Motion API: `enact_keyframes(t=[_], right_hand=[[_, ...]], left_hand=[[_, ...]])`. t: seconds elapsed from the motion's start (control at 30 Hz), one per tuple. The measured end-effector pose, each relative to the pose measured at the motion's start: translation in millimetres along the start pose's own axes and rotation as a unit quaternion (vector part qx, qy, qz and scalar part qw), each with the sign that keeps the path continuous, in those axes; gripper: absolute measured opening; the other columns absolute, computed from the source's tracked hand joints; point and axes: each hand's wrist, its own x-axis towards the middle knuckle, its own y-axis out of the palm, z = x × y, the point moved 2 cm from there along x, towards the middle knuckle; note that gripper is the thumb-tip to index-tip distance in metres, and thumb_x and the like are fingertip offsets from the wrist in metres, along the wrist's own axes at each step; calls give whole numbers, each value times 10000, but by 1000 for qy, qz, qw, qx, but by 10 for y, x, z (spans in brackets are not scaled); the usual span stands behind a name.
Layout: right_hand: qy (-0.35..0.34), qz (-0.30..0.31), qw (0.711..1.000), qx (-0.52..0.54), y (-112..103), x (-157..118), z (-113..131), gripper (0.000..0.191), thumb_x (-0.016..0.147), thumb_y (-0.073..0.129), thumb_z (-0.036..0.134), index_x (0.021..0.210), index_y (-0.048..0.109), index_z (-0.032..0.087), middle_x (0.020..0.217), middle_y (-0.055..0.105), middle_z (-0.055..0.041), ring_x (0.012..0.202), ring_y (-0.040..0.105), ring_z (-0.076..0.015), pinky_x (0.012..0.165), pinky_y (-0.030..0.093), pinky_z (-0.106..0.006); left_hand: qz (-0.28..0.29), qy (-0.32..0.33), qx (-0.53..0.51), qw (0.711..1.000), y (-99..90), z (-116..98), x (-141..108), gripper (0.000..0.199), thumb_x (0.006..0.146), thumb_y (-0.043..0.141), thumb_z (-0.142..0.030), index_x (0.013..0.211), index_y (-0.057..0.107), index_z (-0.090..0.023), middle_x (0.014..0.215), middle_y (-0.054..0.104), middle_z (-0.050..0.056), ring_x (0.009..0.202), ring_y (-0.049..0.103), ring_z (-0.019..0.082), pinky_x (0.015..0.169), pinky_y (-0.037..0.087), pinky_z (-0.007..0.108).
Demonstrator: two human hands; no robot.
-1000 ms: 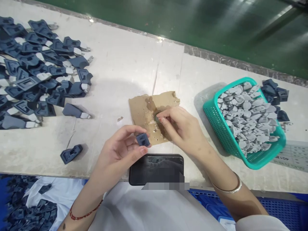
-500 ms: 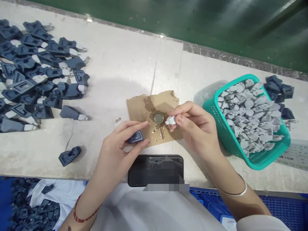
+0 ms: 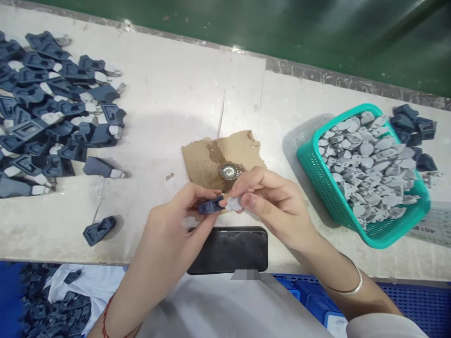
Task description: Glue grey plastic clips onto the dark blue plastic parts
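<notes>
Between its thumb and fingers, my left hand (image 3: 179, 220) grips a dark blue plastic part (image 3: 210, 205). My right hand (image 3: 278, 202) pinches a small light grey piece (image 3: 234, 203), its narrow end close against the blue part's right end; whether they touch is hard to tell. Beyond both hands lies a torn piece of brown cardboard (image 3: 200, 162), stained wet, carrying a small round cap (image 3: 229, 172) with shiny liquid in it. A black phone (image 3: 232, 251) lies just below the hands, partly behind my left hand.
A teal basket (image 3: 322, 197) full of grey pieces stands at right, with dark blue parts (image 3: 408, 122) behind it. Joined blue and grey parts (image 3: 63, 112) cover the table's left side. One blue part (image 3: 99, 230) lies apart near the front edge. Blue crates (image 3: 310, 300) sit below.
My right hand has moved left and down from beside the cap, bringing the grey piece to the blue part. My left hand has shifted slightly right, and the blue part has turned.
</notes>
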Motion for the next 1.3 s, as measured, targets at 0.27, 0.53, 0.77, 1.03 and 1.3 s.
enact_keyframes(t=[0.27, 0.53, 0.77, 1.03, 1.3], right_hand=[[29, 16, 994, 103, -2, 32, -59, 101, 992, 741, 337, 983, 751, 237, 883, 751, 0, 800, 715, -113, 737, 643, -234], [27, -4, 999, 31, 4, 13, -50, 140, 993, 731, 379, 985, 725, 239, 867, 733, 1, 756, 733, -131, 695, 648, -261], [-72, 38, 989, -121, 22, -23, 31, 72, 1043, 643, 225, 1026, 709, 247, 883, 763, -1, 796, 754, -133, 709, 632, -257], [-106, 59, 970, -208, 22, 6, 36, 90, 1039, 617, 180, 996, 683, 225, 936, 780, -16, 799, 747, -135, 691, 608, -253], [-136, 86, 955, -250, 37, 8, 39, 120, 1040, 590, 129, 1002, 667, 213, 938, 775, -25, 867, 744, -128, 761, 601, -230]], left_hand=[[58, -3, -216, 975, 51, 231, -8, 197, 1007, 695, -263, 1162, 788, -344, 1144, 782, -5, 1089, 731, 168, 968, 639, 292], [105, 6, -140, 985, 77, 313, -59, 270, 1104, 473, -399, 1117, 693, -243, 1006, 700, 38, 828, 632, 156, 774, 542, 267], [166, 25, -85, 982, 88, 286, -14, 279, 1105, 426, -376, 1014, 641, -223, 822, 620, -5, 717, 554, 149, 677, 454, 262], [172, 37, -80, 981, 85, 256, 3, 228, 1104, 432, -323, 980, 595, -223, 794, 578, -30, 681, 527, 129, 641, 419, 248], [168, 52, -70, 982, 79, 245, 7, 234, 1099, 448, -257, 897, 560, -215, 757, 533, -58, 650, 496, 92, 603, 388, 211]])
